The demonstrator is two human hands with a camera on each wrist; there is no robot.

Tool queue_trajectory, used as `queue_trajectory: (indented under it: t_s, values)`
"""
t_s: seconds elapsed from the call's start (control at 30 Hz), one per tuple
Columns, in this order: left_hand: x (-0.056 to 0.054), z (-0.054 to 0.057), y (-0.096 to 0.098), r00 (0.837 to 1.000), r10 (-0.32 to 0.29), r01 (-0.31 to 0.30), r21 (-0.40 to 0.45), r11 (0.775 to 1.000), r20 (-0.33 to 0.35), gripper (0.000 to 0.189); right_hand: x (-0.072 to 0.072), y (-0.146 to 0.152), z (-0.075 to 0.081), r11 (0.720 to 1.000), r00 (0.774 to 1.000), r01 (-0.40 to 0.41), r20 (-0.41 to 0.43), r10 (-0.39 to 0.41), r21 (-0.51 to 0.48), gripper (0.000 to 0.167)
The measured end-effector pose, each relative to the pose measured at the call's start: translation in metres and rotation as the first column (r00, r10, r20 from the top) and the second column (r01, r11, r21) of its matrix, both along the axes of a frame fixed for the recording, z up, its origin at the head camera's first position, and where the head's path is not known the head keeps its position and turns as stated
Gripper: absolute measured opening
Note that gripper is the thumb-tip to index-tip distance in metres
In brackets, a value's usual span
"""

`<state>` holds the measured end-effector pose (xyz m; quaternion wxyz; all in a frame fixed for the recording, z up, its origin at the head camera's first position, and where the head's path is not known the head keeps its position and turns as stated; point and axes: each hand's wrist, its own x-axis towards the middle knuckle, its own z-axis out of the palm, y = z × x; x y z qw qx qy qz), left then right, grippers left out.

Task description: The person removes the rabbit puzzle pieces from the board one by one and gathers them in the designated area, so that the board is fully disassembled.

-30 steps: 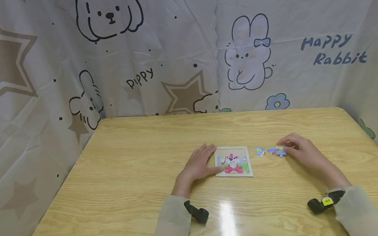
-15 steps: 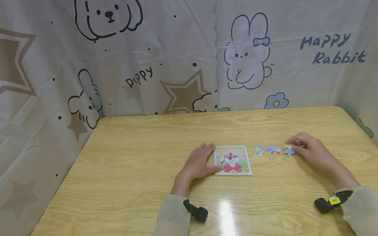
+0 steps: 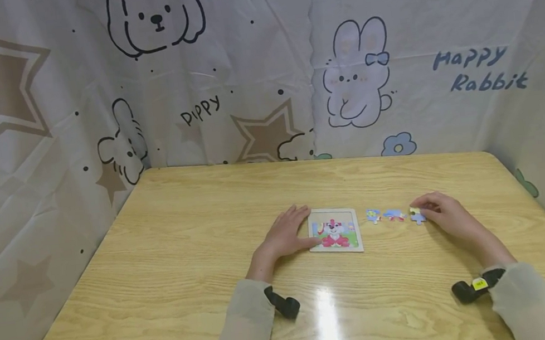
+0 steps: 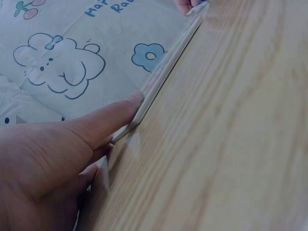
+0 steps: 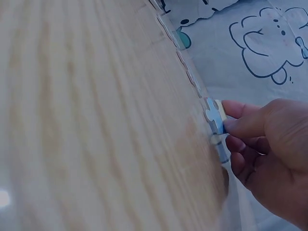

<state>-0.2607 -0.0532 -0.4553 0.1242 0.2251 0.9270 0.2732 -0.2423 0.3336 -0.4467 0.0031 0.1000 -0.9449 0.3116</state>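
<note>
A small framed jigsaw puzzle [image 3: 335, 231] with a pink-and-white cartoon animal lies flat on the table; its upper part shows bare board. My left hand [image 3: 284, 237] rests at its left side, thumb on the lower left of the frame and fingers spread along the edge. To the right, my right hand [image 3: 440, 211] pinches a blue-and-yellow puzzle piece [image 5: 215, 117] between thumb and index finger, tilted up at the table. Between frame and hand lie a blue-and-yellow flower piece [image 3: 373, 215] and a blue-and-pink piece [image 3: 394, 215].
The wooden table [image 3: 198, 229] reaches back to a printed curtain [image 3: 261, 70] that also hangs at both sides. Black cameras are strapped to both wrists, the left one [image 3: 285, 304] and the right one [image 3: 468, 289].
My right hand has moved right with its piece, away from the blue-and-pink piece, then turned the piece slightly upright. My left hand has stayed on the frame.
</note>
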Motion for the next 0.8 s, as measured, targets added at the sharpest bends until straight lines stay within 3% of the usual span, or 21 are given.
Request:
queue_trajectory:
  t_s: [0.43, 0.8]
  values:
    - [-0.001, 0.0, 0.0, 1.0, 0.0, 0.0, -0.003, 1.0, -0.001, 0.082, -0.014, 0.007, 0.007, 0.994, 0.991, -0.094, 0.098, 0.089, 0.047, 0.022]
    - [0.001, 0.002, -0.001, 1.0, 0.0, 0.0, 0.019, 1.0, 0.001, 0.082, -0.017, 0.009, 0.006, 0.993, 0.989, -0.112, 0.106, 0.106, 0.048, 0.021]
